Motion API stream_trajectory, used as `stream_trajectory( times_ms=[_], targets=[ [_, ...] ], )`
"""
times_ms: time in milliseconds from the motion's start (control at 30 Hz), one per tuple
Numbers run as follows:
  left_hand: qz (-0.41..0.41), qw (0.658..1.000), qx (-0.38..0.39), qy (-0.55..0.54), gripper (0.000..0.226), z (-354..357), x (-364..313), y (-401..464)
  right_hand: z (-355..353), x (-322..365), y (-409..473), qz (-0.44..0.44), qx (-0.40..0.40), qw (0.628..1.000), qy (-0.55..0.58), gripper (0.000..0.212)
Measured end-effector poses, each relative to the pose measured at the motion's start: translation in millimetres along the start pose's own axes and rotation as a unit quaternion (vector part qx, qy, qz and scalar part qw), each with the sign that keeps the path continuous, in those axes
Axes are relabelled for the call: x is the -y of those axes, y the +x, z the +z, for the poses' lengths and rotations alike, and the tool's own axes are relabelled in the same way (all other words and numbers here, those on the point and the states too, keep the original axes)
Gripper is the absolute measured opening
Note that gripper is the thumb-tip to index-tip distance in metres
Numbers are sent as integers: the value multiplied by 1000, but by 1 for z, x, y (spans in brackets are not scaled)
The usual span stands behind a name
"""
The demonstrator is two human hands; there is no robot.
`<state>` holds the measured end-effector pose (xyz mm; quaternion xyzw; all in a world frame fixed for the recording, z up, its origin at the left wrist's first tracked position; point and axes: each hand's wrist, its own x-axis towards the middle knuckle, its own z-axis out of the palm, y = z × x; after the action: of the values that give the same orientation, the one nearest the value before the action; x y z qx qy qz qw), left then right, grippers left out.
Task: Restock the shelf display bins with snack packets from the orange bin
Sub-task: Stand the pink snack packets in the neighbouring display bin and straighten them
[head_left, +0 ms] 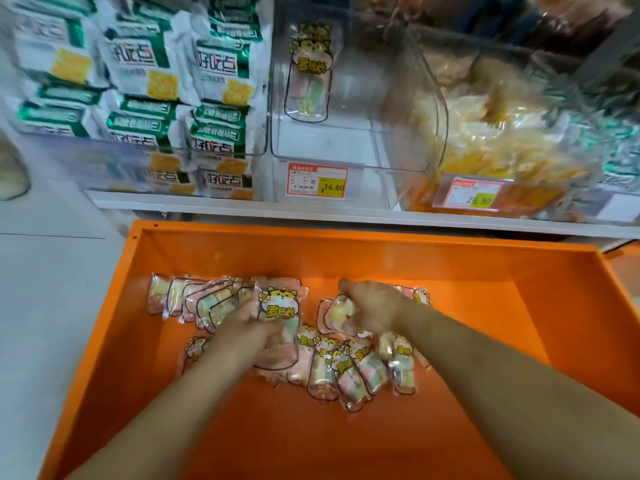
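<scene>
With both hands down in the orange bin [571, 306], left hand [254, 329] grips 1 cat-print packet [280, 306]; right hand [374, 308] fingers curl around another packet [341, 313].

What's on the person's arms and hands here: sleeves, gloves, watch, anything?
Nothing is worn that shows. The left hand and right hand are bare, with no gloves, and both forearms are uncovered up to the frame edge, so no sleeve or cuff is in view. No watch, band or ring is visible, though motion blur hides fine detail.
</scene>
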<state>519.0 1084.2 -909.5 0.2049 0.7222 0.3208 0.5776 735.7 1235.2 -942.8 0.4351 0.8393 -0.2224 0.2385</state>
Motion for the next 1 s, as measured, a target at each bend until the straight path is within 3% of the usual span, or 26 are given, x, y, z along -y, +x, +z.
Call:
stream_trajectory(
  times_ms=[67,167,300,400,467,567,667,733,800,867,1000],
  targets=[
    [6,1000,-10,0,65,-9,-16,-13,-31,17,-22,-8,17,994,103,58],
    [38,999,-25,11,20,-28,-44,-35,-77,42,-66,-39,4,974,221,35],
    [69,997,21,-34,7,-43,-85,-77,-119,70,-137,-91,-61,948,300,17],
    [77,988,117,-61,36,-48,-101,-121,-131,89,-175,-110,-128,921,352,15],
    [107,980,159,-46,41,-51,-104,-144,-134,102,-189,-119,-152,907,375,15],
    [141,974,164,-63,52,-53,-105,-163,-132,118,-200,-139,-196,891,385,29],
    [155,968,166,-107,56,-54,-103,-167,-131,124,-206,-116,-245,849,453,26],
    [159,965,141,-151,91,-55,-102,-162,-133,122,-213,-101,-250,816,512,45],
    [175,957,134,-190,119,-56,-102,-157,-134,114,-217,-71,-245,807,532,67],
    [197,949,132,-206,125,-56,-107,-153,-134,110,-217,-45,-223,817,530,79],
    [255,941,132,-179,131,-55,-118,-151,-135,108,-200,-69,-275,734,617,38]
  ],
)
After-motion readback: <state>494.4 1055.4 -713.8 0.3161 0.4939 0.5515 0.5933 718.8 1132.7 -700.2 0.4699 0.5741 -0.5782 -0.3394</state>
